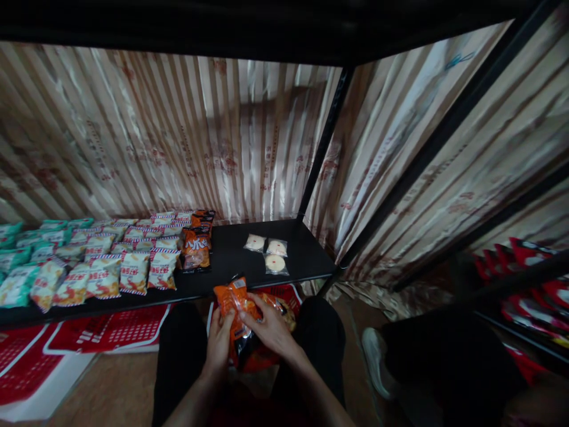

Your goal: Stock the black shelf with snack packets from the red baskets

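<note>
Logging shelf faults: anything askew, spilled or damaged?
No spill or damage shows, though both hands partly cover the orange bag. Three packets lie loosely toward the shelf's right end, mildly odd against the tightly packed white bags.

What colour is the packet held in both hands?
The packet is mainly orange with black areas, seen in the head view.

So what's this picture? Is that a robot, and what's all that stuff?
No robot here: those are a person's own left hand and right hand, both bare. The one picture comes from a camera worn on their head, looking forward and down, so you see their knees too. Both hands hold a shiny orange-and-black bag. On the black shelf sit green bags, pale bags with striped edges, more orange bags and three clear packets with something round and pale inside.
</note>
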The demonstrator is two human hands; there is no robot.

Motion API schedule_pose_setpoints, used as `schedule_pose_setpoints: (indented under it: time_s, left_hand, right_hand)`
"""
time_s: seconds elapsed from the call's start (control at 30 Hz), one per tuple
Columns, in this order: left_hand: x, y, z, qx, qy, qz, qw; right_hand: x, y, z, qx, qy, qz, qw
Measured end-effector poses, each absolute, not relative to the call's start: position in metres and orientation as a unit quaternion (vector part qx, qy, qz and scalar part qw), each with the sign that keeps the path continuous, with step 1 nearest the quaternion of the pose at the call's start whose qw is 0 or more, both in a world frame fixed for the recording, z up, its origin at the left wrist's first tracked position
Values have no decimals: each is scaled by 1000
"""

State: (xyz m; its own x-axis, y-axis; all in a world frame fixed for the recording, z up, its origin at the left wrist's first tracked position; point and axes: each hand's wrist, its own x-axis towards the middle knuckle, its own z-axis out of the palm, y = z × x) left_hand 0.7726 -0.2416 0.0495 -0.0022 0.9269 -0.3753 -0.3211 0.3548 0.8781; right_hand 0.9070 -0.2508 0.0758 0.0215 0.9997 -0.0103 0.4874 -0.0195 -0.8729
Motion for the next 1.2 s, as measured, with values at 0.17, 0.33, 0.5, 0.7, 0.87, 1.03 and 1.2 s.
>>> schedule_pose_setpoints:
  time_s: [0.17, 0.33, 0.5, 0.7, 0.87, 1.03, 1.2]
  left_hand:
    - [771, -246, 62, 304, 481, 489, 661]
    - [770, -253, 63, 306, 472, 478, 675]
    - [766, -258, 53, 287, 474, 462, 693]
    - [762, -265, 46, 280, 499, 461, 678]
    - [756, -269, 44, 271, 509, 434, 692]
    - [753, -269, 43, 264, 514, 428, 695]
    - [754, -270, 51, 291, 522, 417, 685]
  right_hand:
    - [905, -252, 65, -588, -577, 391, 410]
    - [904, -251, 49, -568, -531, 430, 459]
    - [900, -256, 47, -568, -529, 447, 445]
    - [898, -261, 43, -567, -544, 440, 436]
    - [900, -262, 32, -557, -533, 456, 445]
    - [902, -264, 27, -553, -510, 478, 454]
    - [903, -265, 25, -539, -476, 529, 450]
